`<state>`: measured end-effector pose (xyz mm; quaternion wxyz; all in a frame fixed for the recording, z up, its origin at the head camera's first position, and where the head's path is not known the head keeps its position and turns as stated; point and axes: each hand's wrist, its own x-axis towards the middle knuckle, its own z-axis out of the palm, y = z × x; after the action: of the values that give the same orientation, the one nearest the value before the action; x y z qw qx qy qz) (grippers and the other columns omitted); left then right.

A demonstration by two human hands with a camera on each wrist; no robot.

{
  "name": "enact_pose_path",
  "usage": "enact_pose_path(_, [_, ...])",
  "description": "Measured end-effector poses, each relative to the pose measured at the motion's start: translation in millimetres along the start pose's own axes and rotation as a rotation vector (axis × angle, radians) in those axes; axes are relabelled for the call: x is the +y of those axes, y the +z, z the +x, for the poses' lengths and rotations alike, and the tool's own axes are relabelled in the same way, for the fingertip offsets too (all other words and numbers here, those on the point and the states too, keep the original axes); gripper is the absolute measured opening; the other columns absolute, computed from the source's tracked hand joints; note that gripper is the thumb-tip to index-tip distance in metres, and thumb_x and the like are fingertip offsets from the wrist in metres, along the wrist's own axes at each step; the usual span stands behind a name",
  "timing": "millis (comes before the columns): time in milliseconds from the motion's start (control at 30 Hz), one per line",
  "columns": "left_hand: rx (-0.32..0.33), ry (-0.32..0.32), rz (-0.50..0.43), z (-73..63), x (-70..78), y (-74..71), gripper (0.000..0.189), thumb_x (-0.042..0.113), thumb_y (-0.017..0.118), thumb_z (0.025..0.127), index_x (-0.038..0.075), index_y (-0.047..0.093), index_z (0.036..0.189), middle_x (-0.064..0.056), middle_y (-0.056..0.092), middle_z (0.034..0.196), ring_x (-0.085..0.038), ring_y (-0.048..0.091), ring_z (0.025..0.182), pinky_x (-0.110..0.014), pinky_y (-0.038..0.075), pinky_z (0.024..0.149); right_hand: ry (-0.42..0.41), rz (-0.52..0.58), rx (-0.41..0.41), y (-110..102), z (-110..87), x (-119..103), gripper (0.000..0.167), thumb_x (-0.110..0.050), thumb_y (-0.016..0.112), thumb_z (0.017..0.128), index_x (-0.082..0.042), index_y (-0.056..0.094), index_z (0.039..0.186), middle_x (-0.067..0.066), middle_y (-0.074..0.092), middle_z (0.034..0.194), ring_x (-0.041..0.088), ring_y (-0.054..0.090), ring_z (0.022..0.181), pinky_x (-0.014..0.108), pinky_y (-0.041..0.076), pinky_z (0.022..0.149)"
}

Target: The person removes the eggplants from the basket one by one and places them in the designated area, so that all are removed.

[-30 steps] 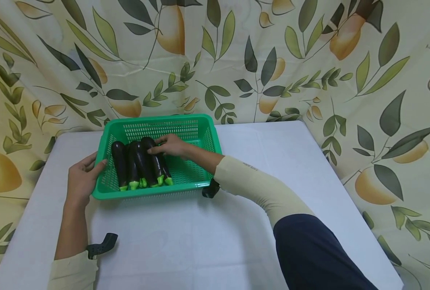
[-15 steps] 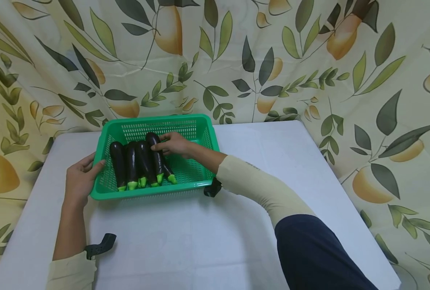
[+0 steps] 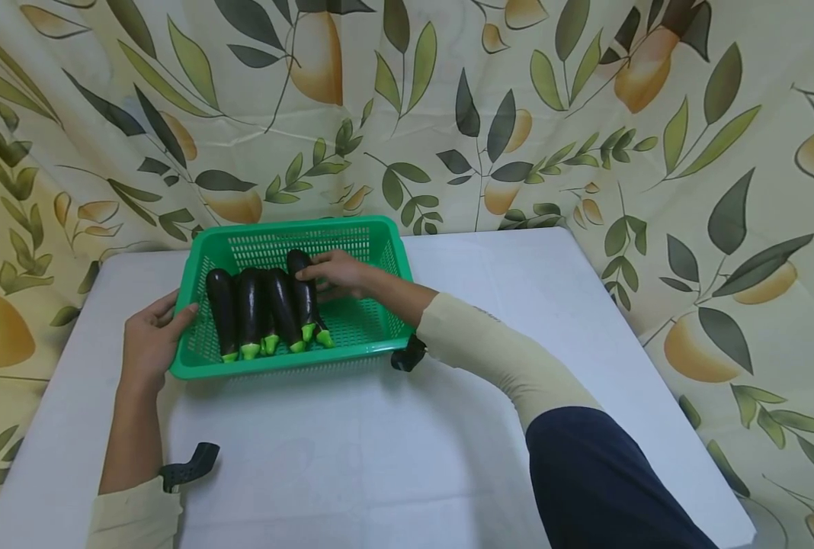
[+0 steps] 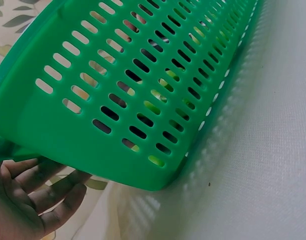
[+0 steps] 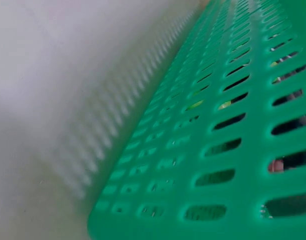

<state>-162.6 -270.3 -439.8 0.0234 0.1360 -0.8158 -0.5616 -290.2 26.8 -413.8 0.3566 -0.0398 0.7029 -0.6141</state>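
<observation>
A green plastic basket (image 3: 352,352) with slotted walls holds several dark eggplants (image 3: 250,305) with green stems, lying side by side in its left half. My left hand (image 3: 149,339) grips the basket's left rim, thumb on top and fingers outside below it. In the left wrist view the fingers of that hand (image 4: 40,200) show under the rim. My right hand (image 3: 341,273) reaches over the front rim and holds the upper part of the rightmost upper eggplant (image 3: 304,293), thumb on its near side. Another eggplant (image 3: 322,332) lies partly hidden beneath it. The right wrist view shows mainly the basket wall (image 5: 202,150).
The basket stands near the back left of a table covered with a white cloth (image 3: 379,457). A leaf-and-fruit patterned curtain (image 3: 448,114) hangs right behind the table. Dark wrist-camera mounts (image 3: 193,465) stick out from both wrists.
The right hand has drawn the held eggplant rightward, away from the others, and the one beneath it has shifted right too. The left hand stays on the rim.
</observation>
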Motion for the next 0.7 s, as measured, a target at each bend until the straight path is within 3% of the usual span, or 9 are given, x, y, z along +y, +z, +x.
enact_pose_path(133, [-0.003,0.006,0.005,0.3,0.1,0.2,0.062,0.037,0.060,0.108,0.004,0.045,0.158,-0.026,0.053,0.150,0.009,0.059,0.090,-0.010,0.053,0.074,0.006,-0.003,-0.008,-4.1,-4.3,-0.2,0.044,-0.012,0.068,0.102,0.007,0.058,0.140,0.018,0.068,0.123,0.036,0.068,0.114,0.044,0.060,0.092])
enact_pose_path(233, [-0.006,0.004,0.005,0.4,0.3,0.5,0.062,0.037,0.060,0.108,0.004,0.045,0.158,-0.026,0.053,0.150,0.008,0.059,0.091,-0.010,0.054,0.074,0.013,-0.001,-0.023,-6.5,-7.8,-1.2,0.039,-0.013,0.068,0.103,0.006,0.061,0.136,0.017,0.067,0.120,0.038,0.066,0.116,0.045,0.059,0.095])
enact_pose_path(367, [-0.005,0.009,0.009,-0.3,0.7,0.0,0.063,0.038,0.060,0.108,0.003,0.044,0.158,-0.026,0.053,0.150,0.008,0.059,0.091,-0.010,0.054,0.074,0.026,-0.002,-0.021,-8.2,-14.4,-7.4,0.045,-0.014,0.067,0.103,0.006,0.057,0.142,0.015,0.064,0.117,0.037,0.064,0.118,0.050,0.055,0.102])
enact_pose_path(500, [-0.002,0.013,0.009,-0.6,0.2,0.2,0.063,0.038,0.060,0.108,0.003,0.045,0.158,-0.026,0.053,0.150,0.009,0.060,0.089,-0.010,0.054,0.073,0.040,0.011,-0.001,-13.2,-19.6,-15.0,0.052,-0.015,0.067,0.104,0.007,0.051,0.148,0.019,0.061,0.132,0.039,0.061,0.124,0.051,0.052,0.106])
enact_pose_path(600, [0.000,0.009,0.008,-0.3,-0.4,0.7,0.062,0.037,0.060,0.108,0.004,0.045,0.158,-0.026,0.053,0.150,0.010,0.060,0.088,-0.010,0.054,0.073,0.033,0.038,0.026,-18.5,-23.5,-19.0,0.064,-0.014,0.068,0.104,0.004,0.038,0.158,0.023,0.055,0.145,0.042,0.056,0.132,0.051,0.052,0.105])
enact_pose_path(700, [0.005,0.008,0.009,-0.4,-0.1,0.7,0.062,0.037,0.060,0.108,0.004,0.045,0.158,-0.026,0.053,0.149,0.010,0.059,0.088,-0.010,0.053,0.073,0.001,0.069,0.053,-24.1,-28.2,-21.6,0.070,-0.012,0.068,0.104,-0.002,0.031,0.162,0.023,0.057,0.143,0.044,0.055,0.133,0.055,0.050,0.106])
